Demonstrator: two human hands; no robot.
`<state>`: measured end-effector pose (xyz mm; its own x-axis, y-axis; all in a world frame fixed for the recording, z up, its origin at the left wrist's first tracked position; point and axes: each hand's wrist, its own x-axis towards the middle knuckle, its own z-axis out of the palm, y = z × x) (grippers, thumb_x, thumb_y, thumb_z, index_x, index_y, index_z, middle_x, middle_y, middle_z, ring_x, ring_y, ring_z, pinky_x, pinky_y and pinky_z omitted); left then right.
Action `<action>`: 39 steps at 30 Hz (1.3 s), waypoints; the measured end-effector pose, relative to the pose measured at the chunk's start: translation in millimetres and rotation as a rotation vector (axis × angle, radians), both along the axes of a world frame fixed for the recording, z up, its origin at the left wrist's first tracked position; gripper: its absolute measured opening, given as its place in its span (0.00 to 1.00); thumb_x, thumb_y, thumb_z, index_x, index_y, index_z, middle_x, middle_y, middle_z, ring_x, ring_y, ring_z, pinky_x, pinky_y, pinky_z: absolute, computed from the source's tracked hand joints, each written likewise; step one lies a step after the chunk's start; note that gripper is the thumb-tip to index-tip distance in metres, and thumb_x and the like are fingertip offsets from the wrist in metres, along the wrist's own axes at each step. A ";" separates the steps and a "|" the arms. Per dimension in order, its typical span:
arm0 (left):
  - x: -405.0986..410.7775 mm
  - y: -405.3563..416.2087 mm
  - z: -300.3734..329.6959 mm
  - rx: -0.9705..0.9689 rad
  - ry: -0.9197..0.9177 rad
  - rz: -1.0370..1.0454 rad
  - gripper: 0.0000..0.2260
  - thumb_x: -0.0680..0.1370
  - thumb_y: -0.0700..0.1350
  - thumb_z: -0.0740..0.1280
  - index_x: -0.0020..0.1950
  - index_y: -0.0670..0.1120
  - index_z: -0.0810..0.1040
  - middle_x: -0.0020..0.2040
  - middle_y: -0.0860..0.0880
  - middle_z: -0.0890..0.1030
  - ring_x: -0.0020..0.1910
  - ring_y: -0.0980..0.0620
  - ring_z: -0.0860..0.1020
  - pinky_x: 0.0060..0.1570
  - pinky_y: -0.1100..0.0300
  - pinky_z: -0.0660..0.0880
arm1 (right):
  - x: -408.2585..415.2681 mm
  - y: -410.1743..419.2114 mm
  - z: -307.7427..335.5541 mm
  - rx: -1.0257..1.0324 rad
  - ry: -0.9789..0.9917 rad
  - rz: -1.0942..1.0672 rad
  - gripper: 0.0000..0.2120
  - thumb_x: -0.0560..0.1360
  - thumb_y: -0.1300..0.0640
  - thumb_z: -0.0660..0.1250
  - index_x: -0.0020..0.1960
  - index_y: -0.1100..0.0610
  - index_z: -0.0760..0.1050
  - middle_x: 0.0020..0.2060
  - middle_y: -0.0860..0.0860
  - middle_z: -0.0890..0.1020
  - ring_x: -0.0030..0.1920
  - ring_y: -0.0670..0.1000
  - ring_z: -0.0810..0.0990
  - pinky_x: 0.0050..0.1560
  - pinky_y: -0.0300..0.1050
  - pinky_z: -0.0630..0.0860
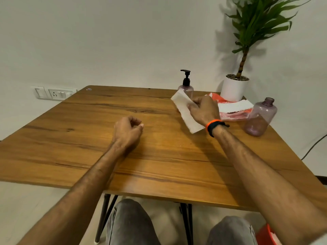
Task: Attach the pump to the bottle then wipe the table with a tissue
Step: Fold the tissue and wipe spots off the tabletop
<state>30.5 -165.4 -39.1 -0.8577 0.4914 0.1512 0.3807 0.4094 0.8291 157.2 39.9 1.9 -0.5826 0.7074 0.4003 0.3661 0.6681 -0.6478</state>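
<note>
Nearest the camera you've got the person's knees in grey trousers [130,225] tucked under the near edge of the wooden table [159,174], with a bit of something red [265,236] down by the floor at the right. Moving up the table, the left hand [127,132] sits around the middle, fingers loosely curled in, holding nothing at all. A bit farther and to the right, the right hand [205,110], with an orange and black wristband [215,127] on the wrist, pinches a white tissue [185,112]. The tissue is a long strip, and its long axis runs diagonally from the near right, by the wrist, up to the far left, where its far corner sticks up in front of the pump bottle. Right of the hand, near the table's right edge, stands an open purple bottle [260,117] with no cap on it, upright, neck pointing up. Between that bottle and the hand lies a reddish tissue pack [233,114] with a white sheet [235,106] across the top. Farther back stands the other bottle [185,88], also upright, with the black pump [186,76] already sitting on it, nozzle pointing left. At the far right corner there's a potted plant [235,85] in a white pot, and on the wall far left a switch and socket plate [54,93].
</note>
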 end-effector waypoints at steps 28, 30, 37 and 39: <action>-3.2 -10.4 -28.6 -0.159 0.283 -0.083 0.10 0.77 0.44 0.68 0.57 0.44 0.81 0.61 0.46 0.81 0.61 0.49 0.77 0.61 0.59 0.70 | -2.1 -18.4 -56.0 0.276 -0.556 0.429 0.19 0.82 0.50 0.56 0.72 0.49 0.69 0.70 0.49 0.72 0.71 0.55 0.69 0.71 0.51 0.66; -1.9 -9.3 -30.2 -0.177 0.320 -0.075 0.11 0.78 0.44 0.67 0.58 0.44 0.81 0.61 0.47 0.81 0.61 0.49 0.77 0.62 0.59 0.70 | 2.5 -24.6 -57.2 0.305 -0.539 0.450 0.19 0.82 0.51 0.56 0.71 0.49 0.69 0.71 0.48 0.72 0.71 0.54 0.69 0.72 0.49 0.64; 2.5 -8.3 -35.9 -0.211 0.418 -0.117 0.12 0.78 0.40 0.64 0.59 0.41 0.81 0.61 0.43 0.81 0.62 0.45 0.77 0.65 0.57 0.69 | 23.9 -46.9 -56.1 0.292 -0.536 0.562 0.18 0.82 0.53 0.56 0.71 0.49 0.70 0.72 0.49 0.71 0.73 0.52 0.66 0.73 0.49 0.62; 2.2 -8.2 -37.2 -0.214 0.432 -0.125 0.12 0.77 0.39 0.64 0.59 0.40 0.80 0.61 0.42 0.81 0.62 0.44 0.77 0.65 0.57 0.69 | 36.2 -50.3 -54.0 0.278 -0.519 0.602 0.18 0.82 0.54 0.57 0.71 0.49 0.71 0.71 0.49 0.72 0.72 0.52 0.68 0.72 0.50 0.64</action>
<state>32.7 -173.5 -76.3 -0.6712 0.6457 0.3640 0.7281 0.4824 0.4870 193.4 -10.5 -52.1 -0.9871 0.1320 0.0912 0.1020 0.9551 -0.2782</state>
